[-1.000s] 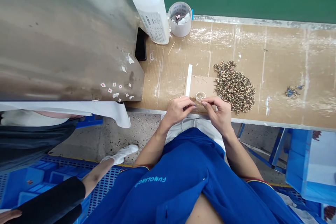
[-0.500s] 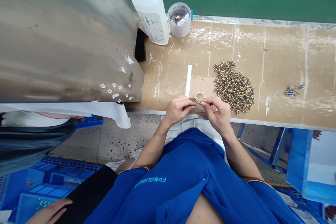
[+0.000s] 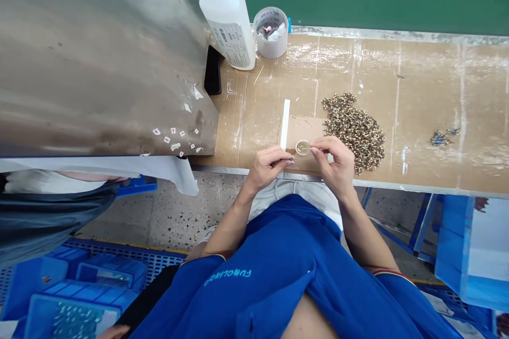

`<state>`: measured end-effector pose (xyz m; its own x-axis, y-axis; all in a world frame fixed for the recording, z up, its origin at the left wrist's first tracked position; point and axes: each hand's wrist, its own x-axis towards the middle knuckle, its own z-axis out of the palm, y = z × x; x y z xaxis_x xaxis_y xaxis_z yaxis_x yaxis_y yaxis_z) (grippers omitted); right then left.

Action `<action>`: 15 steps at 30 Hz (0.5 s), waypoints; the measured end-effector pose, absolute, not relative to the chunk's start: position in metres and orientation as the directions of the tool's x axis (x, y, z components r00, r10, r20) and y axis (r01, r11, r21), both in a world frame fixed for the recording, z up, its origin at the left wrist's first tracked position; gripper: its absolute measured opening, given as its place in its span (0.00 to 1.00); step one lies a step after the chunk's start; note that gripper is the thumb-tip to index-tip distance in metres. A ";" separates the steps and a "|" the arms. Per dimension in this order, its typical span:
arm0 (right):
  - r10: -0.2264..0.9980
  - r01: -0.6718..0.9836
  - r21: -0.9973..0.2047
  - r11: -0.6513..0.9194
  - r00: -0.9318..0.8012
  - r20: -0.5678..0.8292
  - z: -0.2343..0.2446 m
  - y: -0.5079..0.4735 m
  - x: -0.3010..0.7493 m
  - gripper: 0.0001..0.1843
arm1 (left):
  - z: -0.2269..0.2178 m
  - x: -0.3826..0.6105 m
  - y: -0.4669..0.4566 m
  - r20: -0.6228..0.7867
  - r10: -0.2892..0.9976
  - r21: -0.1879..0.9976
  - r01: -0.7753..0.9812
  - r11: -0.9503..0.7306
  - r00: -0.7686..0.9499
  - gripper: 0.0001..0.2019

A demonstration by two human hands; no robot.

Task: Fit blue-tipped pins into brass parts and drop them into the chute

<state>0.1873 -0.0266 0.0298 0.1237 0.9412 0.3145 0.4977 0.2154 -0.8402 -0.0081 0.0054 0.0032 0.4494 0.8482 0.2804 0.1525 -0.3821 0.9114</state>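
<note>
Right hand (image 3: 336, 164) pinching a thin sliver (image 3: 314, 146) against a small ring (image 3: 303, 147) on a cardboard patch (image 3: 304, 130), left hand (image 3: 268, 167) curled just beside, any hold unclear; one slipped pinch could flick that ring into the speckled pile (image 3: 353, 135)! Shirt (image 3: 278, 270) reads roughly FUNCLIMG, bottle (image 3: 228, 24) label too small to read

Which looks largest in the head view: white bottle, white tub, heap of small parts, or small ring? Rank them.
White bottle and heap of small parts look alike, the bottle nearer the camera: unranked. Then white tub, then small ring.
</note>
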 end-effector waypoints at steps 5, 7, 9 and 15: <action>0.943 0.563 -0.793 0.235 0.065 0.326 0.030 -0.025 0.191 0.10 | 0.002 -0.008 0.005 0.276 0.854 0.904 0.183 -0.387 0.442 0.12; 0.929 0.600 -0.766 0.232 0.097 0.357 0.034 -0.017 0.208 0.10 | 0.001 -0.008 0.005 0.311 0.851 0.895 0.171 -0.412 0.423 0.11; 0.921 0.659 -0.733 0.169 0.159 0.356 0.038 -0.003 0.234 0.10 | 0.001 -0.008 0.005 0.337 0.848 0.887 0.164 -0.432 0.409 0.10; 0.978 0.783 -0.620 -0.055 0.166 0.123 0.040 0.057 0.307 0.09 | 0.002 -0.007 0.006 0.345 0.847 0.882 0.168 -0.440 0.405 0.08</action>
